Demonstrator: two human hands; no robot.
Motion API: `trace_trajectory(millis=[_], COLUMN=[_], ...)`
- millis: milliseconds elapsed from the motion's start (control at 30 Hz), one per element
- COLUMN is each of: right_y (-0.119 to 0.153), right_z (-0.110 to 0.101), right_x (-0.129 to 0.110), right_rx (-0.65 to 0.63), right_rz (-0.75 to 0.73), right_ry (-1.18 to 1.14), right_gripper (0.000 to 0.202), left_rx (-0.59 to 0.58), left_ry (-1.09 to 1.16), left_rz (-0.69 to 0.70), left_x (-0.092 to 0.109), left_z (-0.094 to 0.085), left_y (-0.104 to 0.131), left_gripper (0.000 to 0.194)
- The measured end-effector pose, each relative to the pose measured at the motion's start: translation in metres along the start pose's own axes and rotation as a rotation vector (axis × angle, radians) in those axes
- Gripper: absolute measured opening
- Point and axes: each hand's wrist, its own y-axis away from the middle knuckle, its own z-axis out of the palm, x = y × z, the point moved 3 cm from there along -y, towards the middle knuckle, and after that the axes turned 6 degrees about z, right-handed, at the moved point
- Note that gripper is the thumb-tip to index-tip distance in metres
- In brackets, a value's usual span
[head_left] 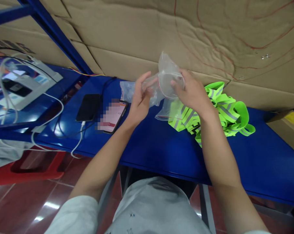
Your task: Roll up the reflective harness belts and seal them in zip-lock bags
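Observation:
Both my hands hold a clear plastic zip bag (pixel 166 76) with a red seal line, lifted above the blue table (pixel 149 146). My left hand (pixel 140 99) pinches the bag's left side; my right hand (pixel 192 92) grips its right side at the mouth. Under the bag lie more clear bags (pixel 127 89) on the table. A pile of neon green reflective straps (pixel 225 113) lies just right of my right hand, partly hidden by my wrist.
Two phones lie left of my hands: a black one (pixel 89 107) and one with a lit screen (pixel 113 116), with cables (pixel 52 120) attached. Cardboard (pixel 186 35) lines the back. A box (pixel 287 128) stands at the right, a red stool (pixel 27 167) lower left.

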Motion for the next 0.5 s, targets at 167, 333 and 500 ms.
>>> trace_trajectory(millis=[167, 333, 500], right_y=[0.013, 0.023, 0.019], right_z=[0.018, 0.022, 0.010], right_x=[-0.029, -0.035, -0.007], right_rx=[-0.010, -0.382, -0.462], right_rz=[0.027, -0.108, -0.083], right_ry=[0.125, 0.112, 0.249], right_gripper=[0.056, 0.086, 0.042], left_rx=[-0.049, 0.233, 0.458], left_ry=[0.119, -0.032, 0.000], left_rz=[0.031, 0.091, -0.035], left_x=[-0.006, -0.013, -0.029], left_z=[0.022, -0.003, -0.036], left_y=[0.011, 0.003, -0.017], left_gripper=[0.074, 0.065, 0.061])
